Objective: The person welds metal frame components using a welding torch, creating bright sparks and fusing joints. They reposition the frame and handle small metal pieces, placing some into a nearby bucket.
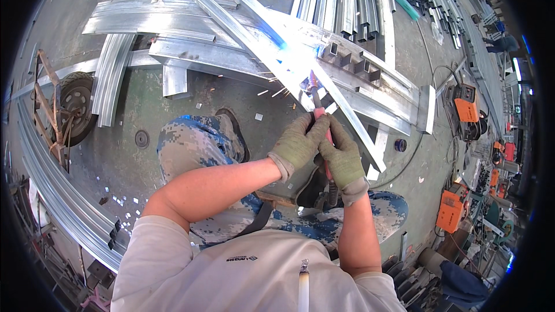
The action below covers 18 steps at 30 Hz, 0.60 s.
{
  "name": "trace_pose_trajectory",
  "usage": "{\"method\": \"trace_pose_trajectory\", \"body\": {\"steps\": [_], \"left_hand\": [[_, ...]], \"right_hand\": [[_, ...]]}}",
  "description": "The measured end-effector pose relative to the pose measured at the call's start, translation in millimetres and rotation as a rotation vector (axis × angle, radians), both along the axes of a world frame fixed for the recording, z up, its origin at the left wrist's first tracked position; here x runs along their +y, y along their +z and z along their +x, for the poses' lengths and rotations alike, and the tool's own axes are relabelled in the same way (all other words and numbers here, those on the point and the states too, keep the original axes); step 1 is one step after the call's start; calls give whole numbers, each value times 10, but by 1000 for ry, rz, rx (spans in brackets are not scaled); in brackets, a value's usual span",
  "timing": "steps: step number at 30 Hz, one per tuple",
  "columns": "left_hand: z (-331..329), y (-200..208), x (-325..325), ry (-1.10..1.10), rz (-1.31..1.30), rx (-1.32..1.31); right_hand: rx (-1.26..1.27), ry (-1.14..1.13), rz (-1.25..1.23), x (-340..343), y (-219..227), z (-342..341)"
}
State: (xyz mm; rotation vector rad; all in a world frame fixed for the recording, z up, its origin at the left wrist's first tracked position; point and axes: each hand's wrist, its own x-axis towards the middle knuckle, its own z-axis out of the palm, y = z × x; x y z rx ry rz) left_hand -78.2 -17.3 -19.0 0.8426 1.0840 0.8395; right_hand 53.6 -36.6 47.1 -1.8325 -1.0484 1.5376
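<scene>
Both of my hands, in olive work gloves, are wrapped round a welding torch with a red handle (328, 169). My left hand (298, 143) grips it near the neck, and my right hand (344, 153) holds it just beside. Ahead of them, the nozzle (314, 84) points at a glaring blue-white arc. Orange sparks fly off to its left. The arc burns at crossing galvanized steel channels (243, 37), and its glare hides the exact joint. One narrow channel (352, 117) slants down past my right hand.
Long metal profiles (338, 0) lie stacked at the far side. Orange welding machines (466, 107) stand on the right, with cables on the floor. A rusty wheeled frame (55, 101) is at the left, near more long channels (63, 179). Another person (503, 43) is at the far right.
</scene>
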Motion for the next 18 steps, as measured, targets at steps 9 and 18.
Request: {"method": "trace_pose_trajectory", "body": {"steps": [9,18], "left_hand": [[34,-28,-19,-12,-23,-13],[23,-28,-5,1,-4,-34]], "right_hand": [[-30,10,-12,-6,99,-7],[-3,3,-2,-2,40,11]]}}
